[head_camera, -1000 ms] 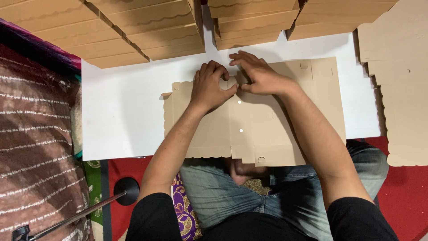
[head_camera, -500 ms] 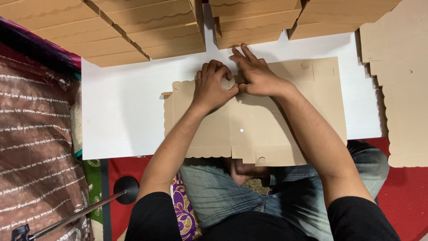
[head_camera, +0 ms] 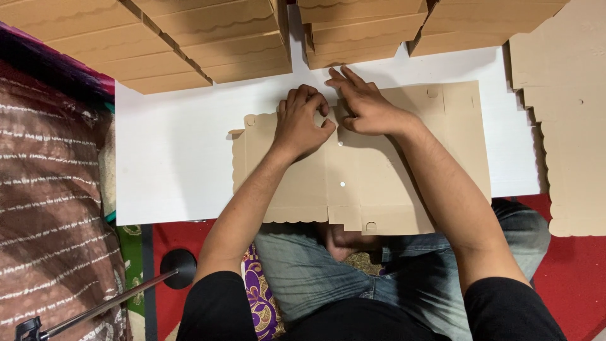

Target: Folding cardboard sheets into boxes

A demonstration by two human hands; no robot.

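Flat brown cardboard box blank (head_camera: 372, 183) lies on white table (head_camera: 170, 170), near edge overhanging lap. Left hand (head_camera: 300, 123) curled, fingers bent, pinching small flap at blank's far edge. Right hand (head_camera: 366, 104) spread flat, palm down, pressing blank just beside left hand. Stacks of folded brown boxes (head_camera: 208, 44) along far side; pile of flat blanks (head_camera: 568, 113) at right

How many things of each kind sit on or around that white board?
Flat die-cut cardboard sheet under both hands: 1
Stacks of folded brown boxes along the far edge: 4
Pile of flat cut sheets at the right: 1
Hands, left and right: 2
Total: 8
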